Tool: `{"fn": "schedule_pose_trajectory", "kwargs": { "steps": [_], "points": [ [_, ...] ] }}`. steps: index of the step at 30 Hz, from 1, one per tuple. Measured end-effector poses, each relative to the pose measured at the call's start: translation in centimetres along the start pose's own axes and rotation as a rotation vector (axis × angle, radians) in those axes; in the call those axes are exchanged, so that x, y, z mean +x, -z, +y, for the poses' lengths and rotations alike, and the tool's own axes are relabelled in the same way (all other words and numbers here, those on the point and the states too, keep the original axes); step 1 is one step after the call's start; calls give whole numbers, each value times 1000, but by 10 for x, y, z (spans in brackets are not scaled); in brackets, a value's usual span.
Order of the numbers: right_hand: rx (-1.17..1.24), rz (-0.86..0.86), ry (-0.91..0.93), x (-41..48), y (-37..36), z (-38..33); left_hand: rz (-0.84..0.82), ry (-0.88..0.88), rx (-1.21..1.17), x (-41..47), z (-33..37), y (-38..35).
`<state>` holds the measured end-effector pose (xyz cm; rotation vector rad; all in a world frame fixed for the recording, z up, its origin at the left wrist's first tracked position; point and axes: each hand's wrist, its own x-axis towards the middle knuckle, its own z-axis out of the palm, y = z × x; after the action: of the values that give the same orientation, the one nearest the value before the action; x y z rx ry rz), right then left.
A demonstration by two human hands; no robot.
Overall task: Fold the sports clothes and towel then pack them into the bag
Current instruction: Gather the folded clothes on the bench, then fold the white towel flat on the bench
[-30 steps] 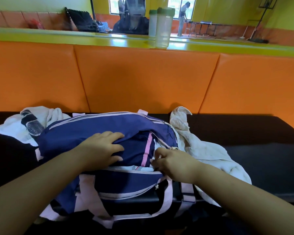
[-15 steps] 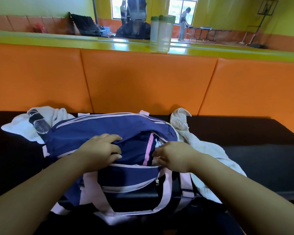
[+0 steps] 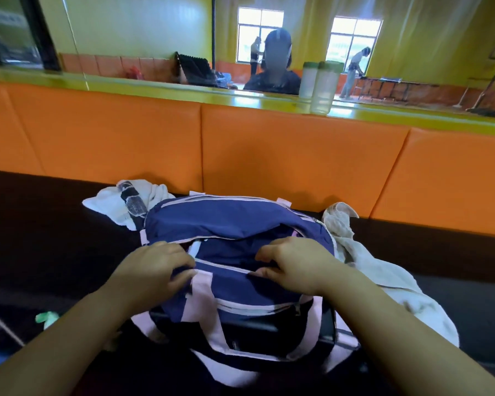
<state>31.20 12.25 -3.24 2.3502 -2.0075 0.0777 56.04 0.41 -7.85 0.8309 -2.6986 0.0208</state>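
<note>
A navy sports bag with pink trim and pink straps lies on the black bench in front of me. Its top opening gapes a little between my hands. My left hand grips the near edge of the opening at the left. My right hand pinches the same edge at the right. A white garment with a dark print lies crumpled behind the bag's left end. An off-white towel lies loose along the bag's right side.
The black bench runs left to right, backed by orange padded panels. A yellow-green ledge above holds two clear bottles before a mirror. A small green scrap lies at lower left.
My left hand slid from the bag's top down to its near edge. My right hand shifted along that edge, and the bag's opening has parted. My view tipped upward.
</note>
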Motion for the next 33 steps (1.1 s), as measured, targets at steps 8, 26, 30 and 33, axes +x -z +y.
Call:
{"fn": "schedule_pose_trajectory", "kwargs": {
  "steps": [8,26,30,33],
  "points": [
    [-40,51,125,46,7,-39,106,125,22,-47,-50,19],
    [-117,102,90,298,9,-55,-124,539,-77,52,-254,-37],
    [-132,-64,11,364,-19,-48,-127,666,-187,80,-289,-66],
    [-33,-233,-4,405,-43,-49,-108,762,-326,88,-307,-82]
  ]
}}
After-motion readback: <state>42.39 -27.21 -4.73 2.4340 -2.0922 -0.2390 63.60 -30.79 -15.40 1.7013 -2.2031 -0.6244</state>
